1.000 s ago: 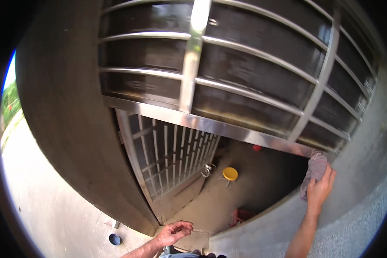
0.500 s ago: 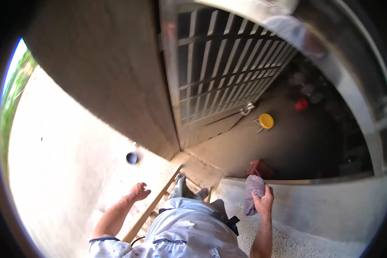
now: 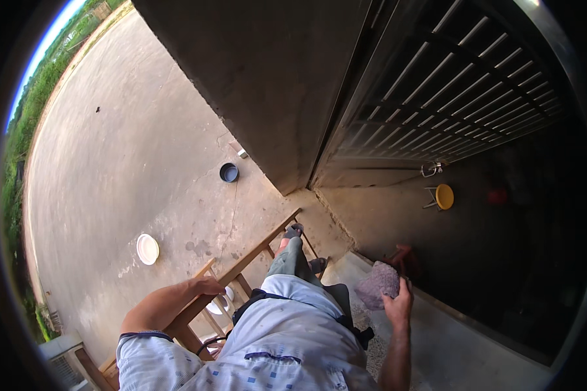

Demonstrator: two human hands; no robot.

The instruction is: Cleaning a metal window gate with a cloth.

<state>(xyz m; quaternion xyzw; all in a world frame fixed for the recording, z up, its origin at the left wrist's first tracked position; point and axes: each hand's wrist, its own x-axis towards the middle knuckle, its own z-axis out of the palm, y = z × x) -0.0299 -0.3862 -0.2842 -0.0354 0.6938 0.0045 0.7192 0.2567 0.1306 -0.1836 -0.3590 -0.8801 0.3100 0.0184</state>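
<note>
In my right hand (image 3: pixel 399 304) is a bunched, purplish-grey cloth (image 3: pixel 377 287), pinched between thumb and fingers. It hangs beside the pale wall ledge (image 3: pixel 453 335) at my right. My left hand (image 3: pixel 209 286) is closed over the side rail of a wooden ladder (image 3: pixel 244 260) at my left; its fingertips are partly hidden. My feet (image 3: pixel 294 231) are beside the ladder's far end, and what bears them is hard to make out.
A barred metal door (image 3: pixel 450 98) stands beside a grey wall (image 3: pixel 261 72). Beyond it are a yellow stool (image 3: pixel 444 197) and a reddish stool (image 3: pixel 407 262) in a dark room. On the concrete outside lie a dark basin (image 3: pixel 229 173) and a white basin (image 3: pixel 148 249).
My left hand has come down from free air onto the ladder rail. The view has turned, showing more yard on the left. The cloth stays in my right hand, bunched differently.
</note>
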